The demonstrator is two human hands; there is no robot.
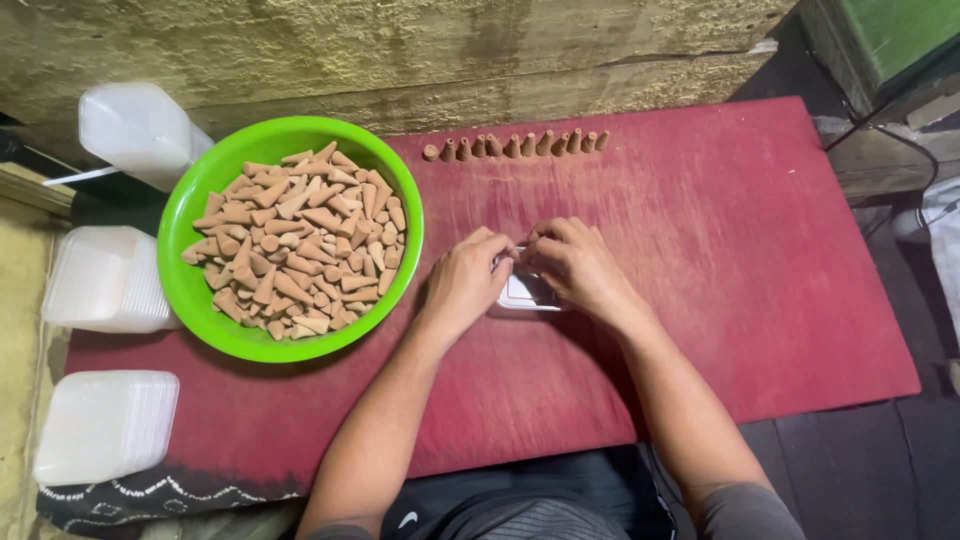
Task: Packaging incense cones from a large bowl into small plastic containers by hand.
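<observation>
A small clear plastic box [527, 291] sits on the red mat [720, 250], near the middle of it, and both hands are on it. The left hand [465, 280] covers the box's left end, fingers curled down and pinching its edge. The right hand [575, 265] covers the right end, fingers bent and closed on the same box, so that the fingertips of the two hands almost meet above it. Most of the box is hidden under the hands; only a pale corner shows between them.

To the left of the hands stands a bright green bowl [190, 290], heaped with brown cone-shaped pieces [295, 245]. Beyond the hands, near the far edge of the mat, a short row of the same brown cones [515, 146] stands in a line. Off the mat on the left lie stacks of white plastic lids or boxes [105, 425], well apart from the hands. A rough wooden wall [400, 50] runs along the far side.
</observation>
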